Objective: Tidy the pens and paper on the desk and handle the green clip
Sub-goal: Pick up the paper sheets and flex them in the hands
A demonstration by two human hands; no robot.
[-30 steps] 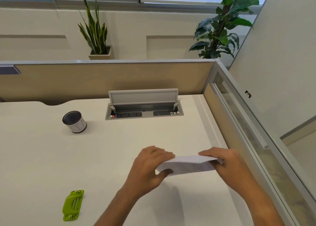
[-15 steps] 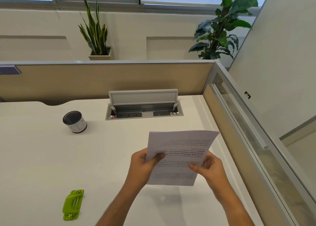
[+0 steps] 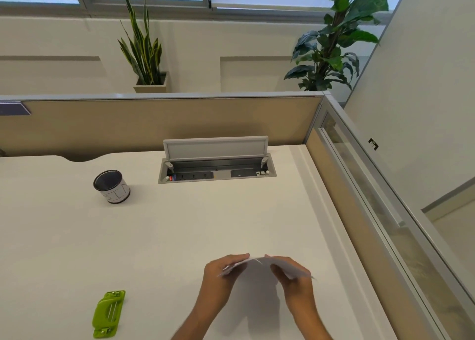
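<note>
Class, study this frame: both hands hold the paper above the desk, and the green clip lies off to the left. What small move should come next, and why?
Probably lower the paper flat onto the desk. Both the left hand and right hand grip it, so neither is free to fetch the green clip.

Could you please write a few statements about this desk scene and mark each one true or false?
1. Both hands hold the paper. True: left hand, right hand.
2. The green clip is in the left hand's grip. False: it lies on the desk, left of the hands.
3. The cup stands upright. True.
4. The socket box lid is shut. False: it stands open.
</note>
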